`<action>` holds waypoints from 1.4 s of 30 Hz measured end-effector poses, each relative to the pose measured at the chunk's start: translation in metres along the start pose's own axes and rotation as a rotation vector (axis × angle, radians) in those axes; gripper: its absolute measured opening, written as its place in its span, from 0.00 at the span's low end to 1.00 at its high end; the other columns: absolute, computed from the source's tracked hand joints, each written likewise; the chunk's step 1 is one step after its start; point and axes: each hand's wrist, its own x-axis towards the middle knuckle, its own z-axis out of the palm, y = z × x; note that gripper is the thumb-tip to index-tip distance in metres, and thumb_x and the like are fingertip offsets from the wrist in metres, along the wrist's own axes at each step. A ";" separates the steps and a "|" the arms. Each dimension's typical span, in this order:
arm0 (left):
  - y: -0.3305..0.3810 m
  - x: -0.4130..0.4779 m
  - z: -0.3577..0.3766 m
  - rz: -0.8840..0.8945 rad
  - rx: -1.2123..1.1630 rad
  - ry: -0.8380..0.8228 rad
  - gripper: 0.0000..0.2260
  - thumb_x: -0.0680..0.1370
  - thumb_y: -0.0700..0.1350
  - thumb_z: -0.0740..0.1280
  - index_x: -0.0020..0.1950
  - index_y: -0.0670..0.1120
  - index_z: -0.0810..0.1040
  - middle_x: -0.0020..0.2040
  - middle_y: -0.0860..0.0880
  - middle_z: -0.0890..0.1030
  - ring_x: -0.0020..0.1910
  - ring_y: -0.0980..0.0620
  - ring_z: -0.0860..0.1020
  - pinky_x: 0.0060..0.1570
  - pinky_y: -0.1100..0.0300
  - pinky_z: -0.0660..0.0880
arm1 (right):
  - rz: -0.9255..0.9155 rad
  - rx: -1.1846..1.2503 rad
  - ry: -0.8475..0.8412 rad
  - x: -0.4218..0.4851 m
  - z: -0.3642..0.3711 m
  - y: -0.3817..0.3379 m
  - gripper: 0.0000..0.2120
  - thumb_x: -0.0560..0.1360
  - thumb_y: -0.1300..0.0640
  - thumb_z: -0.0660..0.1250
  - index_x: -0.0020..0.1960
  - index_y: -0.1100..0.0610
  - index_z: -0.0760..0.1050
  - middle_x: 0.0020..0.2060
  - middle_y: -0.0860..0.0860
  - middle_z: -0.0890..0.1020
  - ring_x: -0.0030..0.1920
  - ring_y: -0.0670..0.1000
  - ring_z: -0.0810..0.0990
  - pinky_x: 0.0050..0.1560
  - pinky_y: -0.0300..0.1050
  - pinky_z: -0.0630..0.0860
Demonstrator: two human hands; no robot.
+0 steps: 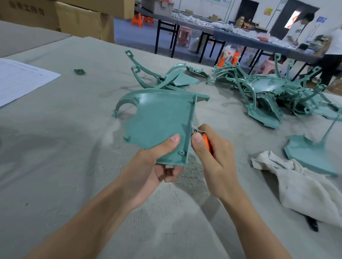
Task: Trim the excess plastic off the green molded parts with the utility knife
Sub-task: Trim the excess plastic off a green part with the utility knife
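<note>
Even indoor light, soft shadows; wide-angle bending at edges; background blurred.

Cardboard boxes (81, 18) behind grey worktable (50, 153); long dark tables (230, 32) beyond.

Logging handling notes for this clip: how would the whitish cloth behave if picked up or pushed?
The cloth lies crumpled in soft folds, so probably floppy, sagging when lifted. Pushed, it would likely bunch on the fibrous table cover rather than slide.

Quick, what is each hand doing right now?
Left hand: grips the green molded part at its lower corner.
Right hand: curled round the orange utility knife, at the part's right edge.
</note>
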 end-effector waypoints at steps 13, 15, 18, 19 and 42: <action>0.009 0.003 -0.012 0.052 -0.040 0.077 0.04 0.71 0.42 0.69 0.41 0.51 0.83 0.34 0.52 0.77 0.26 0.56 0.71 0.20 0.66 0.64 | -0.091 -0.071 -0.091 -0.007 0.003 0.000 0.20 0.81 0.44 0.58 0.37 0.57 0.66 0.26 0.47 0.63 0.27 0.49 0.63 0.28 0.46 0.60; 0.009 0.002 -0.011 0.054 -0.024 0.074 0.06 0.70 0.42 0.69 0.42 0.51 0.84 0.35 0.52 0.77 0.27 0.57 0.71 0.21 0.66 0.64 | -0.074 -0.068 -0.081 -0.006 0.003 0.001 0.22 0.80 0.44 0.57 0.37 0.60 0.65 0.26 0.50 0.64 0.26 0.51 0.63 0.27 0.50 0.61; 0.009 0.002 -0.012 0.059 -0.023 0.067 0.06 0.70 0.41 0.69 0.43 0.51 0.84 0.36 0.52 0.78 0.27 0.56 0.72 0.21 0.66 0.65 | -0.078 -0.085 -0.069 -0.005 0.005 0.001 0.22 0.80 0.43 0.57 0.37 0.58 0.65 0.26 0.48 0.63 0.26 0.49 0.63 0.28 0.47 0.60; 0.009 0.003 -0.013 0.062 -0.022 0.066 0.07 0.70 0.41 0.69 0.43 0.51 0.84 0.36 0.52 0.78 0.28 0.56 0.72 0.21 0.66 0.65 | -0.077 -0.096 -0.063 -0.005 0.005 0.001 0.21 0.80 0.43 0.56 0.37 0.58 0.65 0.26 0.47 0.63 0.26 0.49 0.63 0.28 0.46 0.60; 0.001 -0.002 -0.015 -0.012 -0.034 -0.012 0.14 0.60 0.47 0.79 0.44 0.50 0.84 0.34 0.51 0.79 0.27 0.55 0.75 0.24 0.65 0.69 | 0.005 -0.029 0.142 0.012 0.000 0.003 0.16 0.80 0.46 0.56 0.35 0.49 0.62 0.27 0.44 0.66 0.26 0.42 0.62 0.29 0.33 0.58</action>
